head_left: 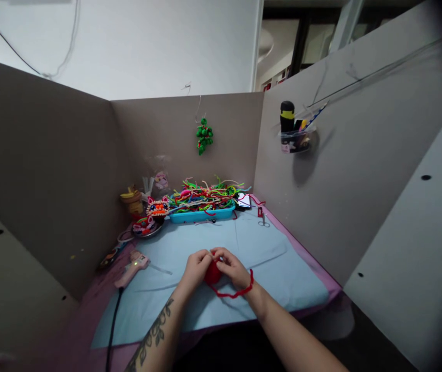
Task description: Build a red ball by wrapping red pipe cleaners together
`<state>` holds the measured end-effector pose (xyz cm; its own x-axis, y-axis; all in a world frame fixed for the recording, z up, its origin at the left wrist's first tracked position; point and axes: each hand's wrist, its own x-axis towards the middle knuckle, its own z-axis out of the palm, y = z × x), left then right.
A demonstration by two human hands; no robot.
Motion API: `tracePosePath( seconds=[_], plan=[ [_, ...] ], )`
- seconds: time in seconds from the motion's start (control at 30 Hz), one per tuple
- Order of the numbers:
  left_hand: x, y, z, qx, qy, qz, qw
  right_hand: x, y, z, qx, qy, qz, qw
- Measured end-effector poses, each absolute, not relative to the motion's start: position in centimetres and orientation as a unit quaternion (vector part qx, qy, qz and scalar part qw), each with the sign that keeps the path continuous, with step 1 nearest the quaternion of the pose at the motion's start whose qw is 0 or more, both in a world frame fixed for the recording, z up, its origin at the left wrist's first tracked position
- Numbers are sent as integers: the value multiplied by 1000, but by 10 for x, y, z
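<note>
A round red fuzzy piece (213,273), ball-like, sits between my two hands above the light blue cloth (159,305). From it a loose red strand (226,295) hangs in a curve and passes over my right wrist. My left hand (199,266) is closed, its fingertips pinching the ball's upper left side. My right hand (233,266) pinches the top and right side with thumb and fingers. The fingertips of both hands nearly meet at the top, and the exact spot they grip is partly hidden.
A pink glue gun (133,268) with a black cord lies left. At the back stand a blue tray (203,215) of tangled colourful strands, a bowl of colourful pieces (145,227) and a phone (243,200). Scissors (263,222) lie right. Grey partitions (321,206) enclose the table.
</note>
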<state>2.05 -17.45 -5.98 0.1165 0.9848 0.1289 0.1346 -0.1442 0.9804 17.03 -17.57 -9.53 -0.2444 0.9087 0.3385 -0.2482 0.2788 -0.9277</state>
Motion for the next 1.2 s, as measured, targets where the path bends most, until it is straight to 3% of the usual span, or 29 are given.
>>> tracePosePath(
  seconds=[0.1, 0.3, 0.47, 0.6, 0.67, 0.8, 1.2],
  plan=[
    [17, -175, -63, 489, 420, 539, 541, 169, -173, -98, -275, -490, 582, 588],
    [18, -190, -72, 378, 325, 551, 670, 163, -172, -103, -308, -439, 631, 561],
    [16, -187, -78, 307, 300, 609, 668, 169, -162, -112, -390, -427, 525, 624],
    [15, -180, -86, 253, 302, 638, 662, 178, -169, -109, -467, -436, 316, 701],
    [15, -180, -89, 245, 309, 627, 672, 176, -178, -103, -453, -528, 223, 683],
    [15, -185, -89, 269, 303, 611, 680, 159, -190, -95, -393, -708, 175, 561],
    [23, -189, -85, 336, 299, 602, 660, 152, -187, -96, -458, -718, 114, 512]
  ],
)
